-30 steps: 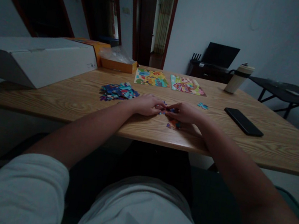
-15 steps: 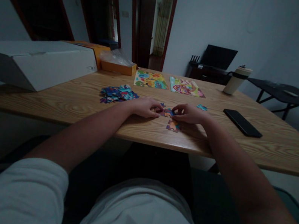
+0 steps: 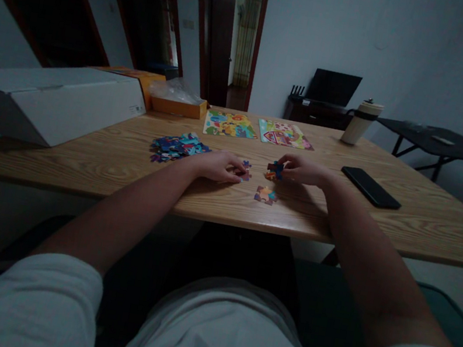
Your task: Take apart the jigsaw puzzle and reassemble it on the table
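Note:
Between thumb and fingers, my right hand [image 3: 303, 170] pinches a dark blue and orange puzzle piece [image 3: 275, 169] just above the table. My left hand [image 3: 221, 166] has its fingers closed on a purplish puzzle piece [image 3: 246, 172] lying on the wood. A gap separates these two pieces. Nearer the table's front edge lies an orange and teal puzzle piece [image 3: 265, 195], touched by neither hand. A heap of blue puzzle pieces [image 3: 178, 145] rests to the left, beyond my left forearm.
Two colourful picture boards [image 3: 230, 125] [image 3: 286, 134] lie farther back on the wooden table [image 3: 382, 228]. A black phone [image 3: 370, 187] and a cream bottle [image 3: 361, 122] are at right. A white box [image 3: 78, 106] and an orange tray [image 3: 180, 107] with clear plastic stand at left.
My right hand has lifted its piece up and away from the piece at my left hand, which stays low. The view has shifted slightly.

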The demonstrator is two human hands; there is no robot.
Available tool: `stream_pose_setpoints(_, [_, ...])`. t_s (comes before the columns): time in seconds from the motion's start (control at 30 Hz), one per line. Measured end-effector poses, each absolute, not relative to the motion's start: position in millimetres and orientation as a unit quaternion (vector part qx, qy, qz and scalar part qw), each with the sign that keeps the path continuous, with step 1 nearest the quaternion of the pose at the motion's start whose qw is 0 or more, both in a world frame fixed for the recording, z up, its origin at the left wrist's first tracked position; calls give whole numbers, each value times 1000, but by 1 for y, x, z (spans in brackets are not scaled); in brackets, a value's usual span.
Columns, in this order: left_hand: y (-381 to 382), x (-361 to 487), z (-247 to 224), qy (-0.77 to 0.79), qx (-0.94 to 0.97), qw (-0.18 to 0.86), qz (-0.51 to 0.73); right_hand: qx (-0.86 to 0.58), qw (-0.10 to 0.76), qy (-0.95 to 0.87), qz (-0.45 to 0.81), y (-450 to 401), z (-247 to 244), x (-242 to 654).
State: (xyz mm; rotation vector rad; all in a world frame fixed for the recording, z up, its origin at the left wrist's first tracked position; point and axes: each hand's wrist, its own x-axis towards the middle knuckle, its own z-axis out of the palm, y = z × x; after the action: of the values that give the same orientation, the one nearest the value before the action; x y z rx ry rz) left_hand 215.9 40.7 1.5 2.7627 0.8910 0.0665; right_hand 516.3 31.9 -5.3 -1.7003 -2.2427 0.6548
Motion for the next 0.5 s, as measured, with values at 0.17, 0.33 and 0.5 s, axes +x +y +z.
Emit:
stream_pose_setpoints(0.17, [43,217,-1,277,953,118,31,-603,79,-763,217,33,0,524])
stream_pose_setpoints(0.33, [44,216,-1,307,943,121,28,-610,0,-777,155,30,12,526])
stream_pose_setpoints(0.5, [39,218,2,336,934,118,33,-536,31,-822,187,12,12,523])
